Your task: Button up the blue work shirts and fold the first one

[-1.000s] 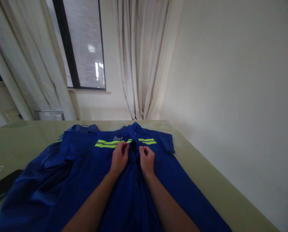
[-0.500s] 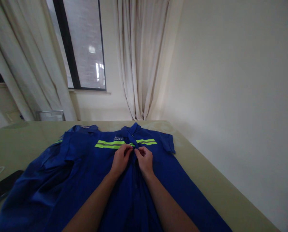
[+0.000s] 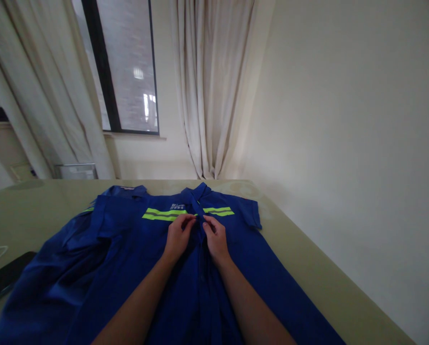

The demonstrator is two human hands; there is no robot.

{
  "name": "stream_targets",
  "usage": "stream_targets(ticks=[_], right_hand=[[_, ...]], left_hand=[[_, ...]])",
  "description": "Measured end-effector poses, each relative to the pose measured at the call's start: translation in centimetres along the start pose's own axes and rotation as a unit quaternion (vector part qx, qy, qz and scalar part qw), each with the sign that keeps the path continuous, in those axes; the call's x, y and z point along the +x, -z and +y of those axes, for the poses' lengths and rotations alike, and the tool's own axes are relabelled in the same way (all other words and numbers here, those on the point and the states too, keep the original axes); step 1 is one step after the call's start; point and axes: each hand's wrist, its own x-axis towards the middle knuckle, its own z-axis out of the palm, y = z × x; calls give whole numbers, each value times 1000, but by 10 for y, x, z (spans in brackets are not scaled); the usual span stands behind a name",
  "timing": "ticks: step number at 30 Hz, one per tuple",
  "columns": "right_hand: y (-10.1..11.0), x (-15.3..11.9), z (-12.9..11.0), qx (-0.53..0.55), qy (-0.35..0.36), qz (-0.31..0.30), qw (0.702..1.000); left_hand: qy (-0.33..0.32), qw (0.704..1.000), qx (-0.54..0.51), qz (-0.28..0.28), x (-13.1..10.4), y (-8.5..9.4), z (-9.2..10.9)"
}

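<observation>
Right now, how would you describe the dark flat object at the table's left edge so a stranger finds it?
Start at the green table, then follow the blue shirt to its left. Just beyond the cloth lies a black phone, flat, glossy and rigid, unlike the soft fabric beside it.

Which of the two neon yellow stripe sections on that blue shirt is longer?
The stripe section on the picture's left, beside the left hand, runs longer. The one on the other side of the buttoned front, past the right hand, is shorter.
</observation>
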Motion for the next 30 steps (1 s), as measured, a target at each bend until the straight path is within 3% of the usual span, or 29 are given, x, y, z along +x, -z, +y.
stream_targets(ticks=[5,12,18,30], right_hand=[[-1,-2,-1,-37,14,-6,999],[-4,-10,-11,-175,88,16,980],[-5,-8,-10,-198,32,10,980],[-8,-12,-10,-302,40,-16,952]], left_hand=[[-21,1000,11,10,-1,-1,2],[-64,997,43,-25,-3,-3,0],[-68,994,75,-35,-5,-3,0],[-117,963,230,-71,-11,-4,8]])
